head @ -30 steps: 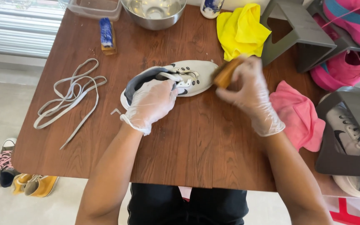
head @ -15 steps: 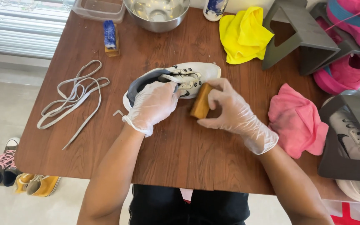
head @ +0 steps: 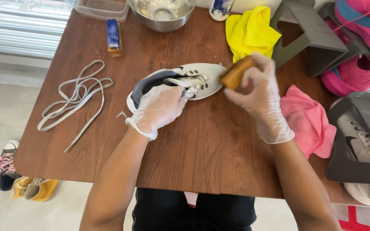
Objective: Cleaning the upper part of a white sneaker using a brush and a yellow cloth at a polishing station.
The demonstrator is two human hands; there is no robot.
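— While my left hand [head: 159, 107] clamps the white sneaker [head: 185, 81] at centre frame, where's your brush?

— My right hand [head: 258, 96] grips the wooden brush [head: 235, 72]; it was lower, beside the shoe, and now sits at the toe, so scrubbing carries on.

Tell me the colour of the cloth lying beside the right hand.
Pink: the cloth lies on the table beside the right hand, head view.
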